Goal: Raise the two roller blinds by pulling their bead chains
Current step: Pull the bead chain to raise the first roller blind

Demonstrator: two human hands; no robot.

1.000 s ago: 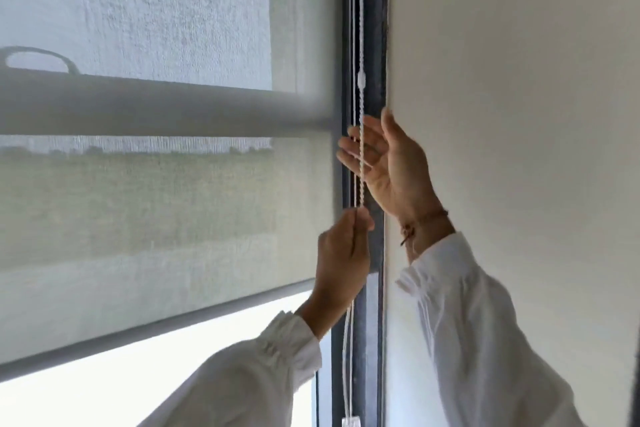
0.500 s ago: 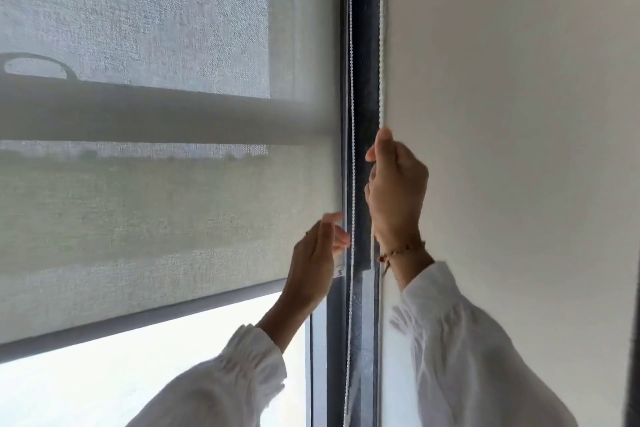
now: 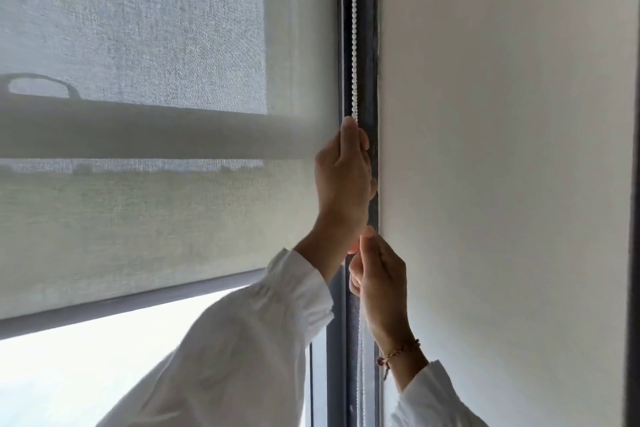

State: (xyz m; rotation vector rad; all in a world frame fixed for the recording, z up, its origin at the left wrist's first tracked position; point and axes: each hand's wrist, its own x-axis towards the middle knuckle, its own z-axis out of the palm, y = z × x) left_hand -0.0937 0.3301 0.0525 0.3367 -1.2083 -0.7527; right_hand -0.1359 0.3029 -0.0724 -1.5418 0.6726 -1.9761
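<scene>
My left hand (image 3: 341, 180) grips the bead chain (image 3: 354, 28) at frame centre; my right hand (image 3: 379, 274) pinches it below. The roller blind (image 3: 138, 218) is partly raised, so next comes a steady downward pull.

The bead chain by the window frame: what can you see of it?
The bead chain is a string of small white beads, plastic by the look of it, that hangs straight down along the dark window frame at the right edge of the blind. It runs out of view at the top. The left hand is closed on it higher up, the right hand pinches it just below, and it goes on downwards beneath them, blurred, out of the picture.
</scene>
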